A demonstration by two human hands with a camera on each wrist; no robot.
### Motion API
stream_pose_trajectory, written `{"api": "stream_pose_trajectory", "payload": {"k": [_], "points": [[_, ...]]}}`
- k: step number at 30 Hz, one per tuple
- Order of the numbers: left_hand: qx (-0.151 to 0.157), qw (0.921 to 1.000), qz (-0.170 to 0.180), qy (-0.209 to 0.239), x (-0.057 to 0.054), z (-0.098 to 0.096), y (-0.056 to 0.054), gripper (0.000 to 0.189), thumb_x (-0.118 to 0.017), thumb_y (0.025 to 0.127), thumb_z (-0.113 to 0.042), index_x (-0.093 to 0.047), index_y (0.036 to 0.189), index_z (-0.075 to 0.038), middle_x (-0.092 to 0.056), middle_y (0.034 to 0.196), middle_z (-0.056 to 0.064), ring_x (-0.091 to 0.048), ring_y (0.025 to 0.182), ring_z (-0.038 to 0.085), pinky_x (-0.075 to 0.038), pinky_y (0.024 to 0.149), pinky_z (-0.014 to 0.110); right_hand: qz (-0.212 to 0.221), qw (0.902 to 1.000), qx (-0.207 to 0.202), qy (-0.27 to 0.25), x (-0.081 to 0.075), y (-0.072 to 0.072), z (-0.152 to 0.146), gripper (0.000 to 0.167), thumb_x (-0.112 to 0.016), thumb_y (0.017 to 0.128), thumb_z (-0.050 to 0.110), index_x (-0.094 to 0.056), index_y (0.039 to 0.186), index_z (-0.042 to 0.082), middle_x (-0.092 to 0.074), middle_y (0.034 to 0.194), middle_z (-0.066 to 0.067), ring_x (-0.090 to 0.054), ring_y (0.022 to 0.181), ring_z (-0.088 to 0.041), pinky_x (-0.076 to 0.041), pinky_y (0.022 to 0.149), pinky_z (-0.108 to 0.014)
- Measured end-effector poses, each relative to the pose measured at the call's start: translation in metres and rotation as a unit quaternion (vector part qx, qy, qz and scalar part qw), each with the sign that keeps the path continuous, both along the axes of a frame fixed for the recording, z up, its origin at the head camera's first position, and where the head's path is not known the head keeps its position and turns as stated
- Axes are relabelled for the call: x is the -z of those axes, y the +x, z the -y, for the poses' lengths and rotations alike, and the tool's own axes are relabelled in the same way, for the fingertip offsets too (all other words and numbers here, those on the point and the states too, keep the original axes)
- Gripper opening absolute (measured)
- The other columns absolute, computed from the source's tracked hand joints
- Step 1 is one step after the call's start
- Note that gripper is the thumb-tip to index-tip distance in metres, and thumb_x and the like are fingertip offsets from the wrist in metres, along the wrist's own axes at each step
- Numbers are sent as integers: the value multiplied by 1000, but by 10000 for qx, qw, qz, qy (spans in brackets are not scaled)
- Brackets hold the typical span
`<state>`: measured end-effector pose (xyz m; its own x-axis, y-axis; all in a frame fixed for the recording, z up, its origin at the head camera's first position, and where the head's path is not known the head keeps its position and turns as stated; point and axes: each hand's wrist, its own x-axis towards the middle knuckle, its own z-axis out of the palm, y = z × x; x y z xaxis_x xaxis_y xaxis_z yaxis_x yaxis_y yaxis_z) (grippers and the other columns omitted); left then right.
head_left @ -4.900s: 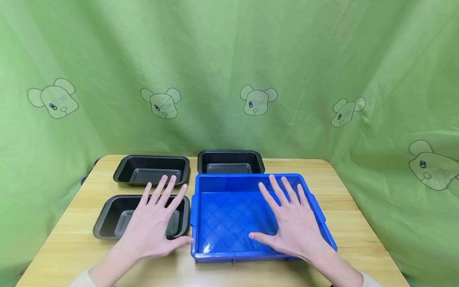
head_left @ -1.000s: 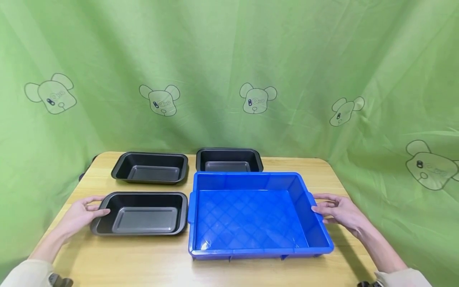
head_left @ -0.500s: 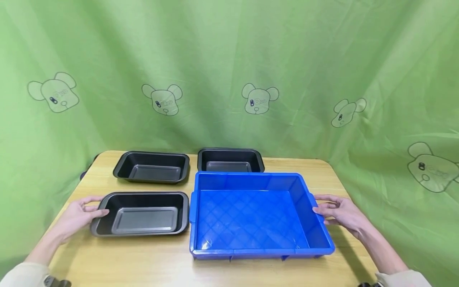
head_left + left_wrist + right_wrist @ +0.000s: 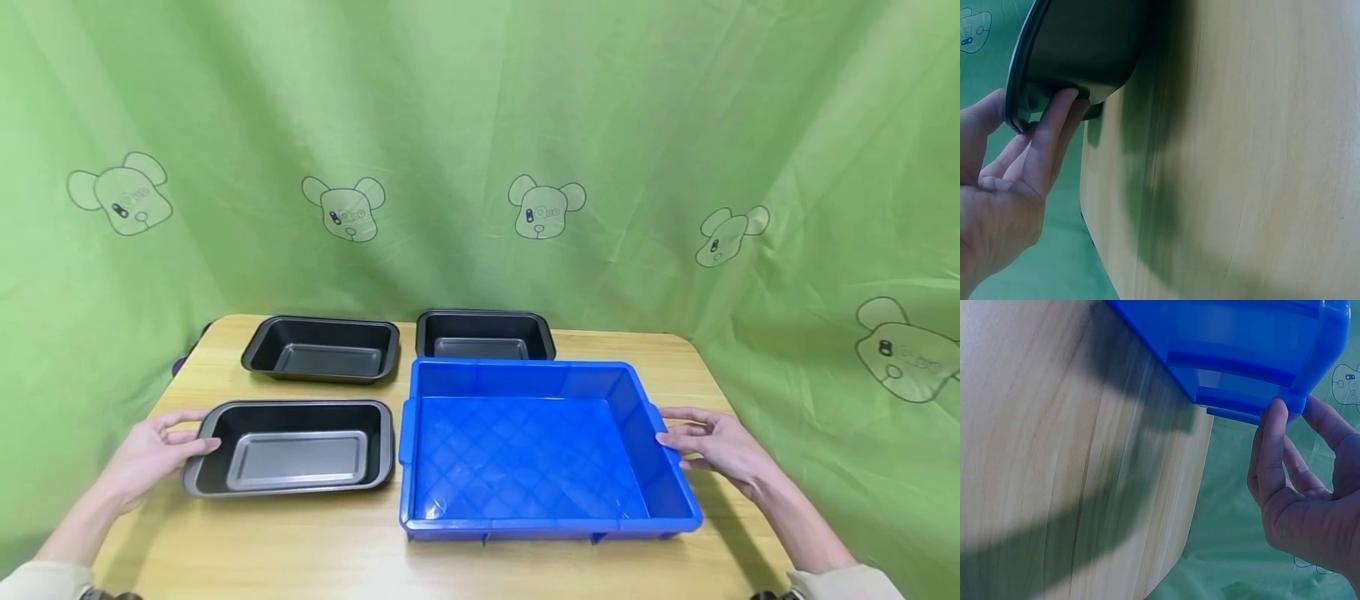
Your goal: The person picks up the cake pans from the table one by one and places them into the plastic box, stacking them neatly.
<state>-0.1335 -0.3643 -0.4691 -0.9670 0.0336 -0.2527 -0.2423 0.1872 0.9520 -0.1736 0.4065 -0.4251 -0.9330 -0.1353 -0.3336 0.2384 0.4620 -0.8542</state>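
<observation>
My left hand (image 4: pixel 150 454) pinches the left end rim of a black loaf pan (image 4: pixel 300 458), thumb over the rim and fingers beneath. From the left wrist view, that pan's outer wall (image 4: pixel 1085 50) shows above the fingertips, its shadow on the wood below. On the other side, my right hand (image 4: pixel 723 450) grips the right rim of a shallow blue plastic bin (image 4: pixel 525 458), thumb on top. In the right wrist view the fingers press up under the bin's ribbed lip (image 4: pixel 1235 372). The inside of the bin holds nothing, and so does the pan.
Behind the held pan sits another black loaf pan (image 4: pixel 322 350). A third loaf pan (image 4: pixel 483 333) stands at the back, its front partly hidden by the bin. All are on a light wooden table (image 4: pixel 315 542) with a green printed curtain (image 4: pixel 450 125) around it.
Both hands, earlier spread open above the pan and bin, have moved outward to their outer rims. In the last half second the front pan has shifted slightly left with my left hand.
</observation>
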Motion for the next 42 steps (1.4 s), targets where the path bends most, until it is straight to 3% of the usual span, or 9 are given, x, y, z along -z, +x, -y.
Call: {"api": "stream_pose_trajectory", "payload": {"k": [8, 15, 21, 32, 42], "points": [[-210, 9997, -122, -13, -7, -1, 5, 44, -70, 97, 1, -63, 104, -43, -81, 87, -14, -77, 76, 8, -67, 67, 30, -18, 10000, -13, 9, 0, -1, 0, 73, -74, 100, 22, -39, 155, -10, -77, 105, 7, -73, 95, -7, -67, 77, -31], [-380, 9987, -283, -178, -22, -6, 9, 47, -70, 97, 1, -64, 101, -46, -79, 84, -18, -76, 76, 5, -66, 67, 25, 21, 10000, -9, -12, 0, 0, -1, 72, -73, 101, 21, -38, 156, -10, -77, 105, 7, -73, 95, -6, -66, 77, -31], [-417, 9980, -367, 312, -35, -8, 10, 48, -67, 97, 6, -67, 101, -43, -81, 84, -13, -78, 72, 11, -67, 64, 29, 52, 10000, 62, -2, -1, 0, 0, 73, -74, 100, 22, -39, 156, -9, -77, 105, 8, -73, 95, -6, -67, 77, -31], [-400, 9963, -544, 538, -58, -15, 2, 45, -70, 97, 4, -70, 103, -41, -82, 86, -13, -78, 74, 8, -67, 65, 27, 41, 10000, 45, -62, -1, 0, 1, 74, -74, 100, 22, -38, 156, -10, -78, 105, 7, -73, 94, -7, -67, 77, -31], [-322, 9963, -497, 621, -84, -40, -14, 39, -72, 95, 3, -67, 104, -34, -82, 86, -12, -78, 73, 10, -67, 65, 29, 25, 10000, 17, -58, -1, 0, 0, 74, -74, 100, 22, -38, 156, -10, -78, 105, 7, -73, 93, -7, -67, 76, -30]]}}
